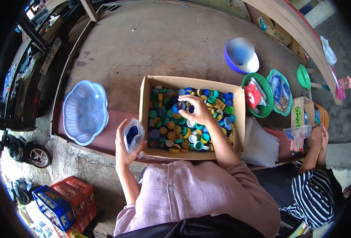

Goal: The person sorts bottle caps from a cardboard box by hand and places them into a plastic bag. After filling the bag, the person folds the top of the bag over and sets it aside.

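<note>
Right fingers (189, 98): blue cap (176, 108) at tips; left fingers (139, 149) around plastic bag (140, 134).

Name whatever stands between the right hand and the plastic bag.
Only the cardboard box's left wall lies between the right hand, over the bottle caps, and the plastic bag in the left hand; nothing visible covers its mouth.

10 o'clock: pale oblong plate (51, 56), dark characters, starts F, ends AW; digits between uncertain. Near 2 o'clock: brown cardboard carton (278, 34), apparently "RIYO". 3 o'clock: yellow-green printed strip (297, 113), "Semes" legible; red-and-white printed panel (297, 146) just below, "BIG", apparently "PUAS".
</note>
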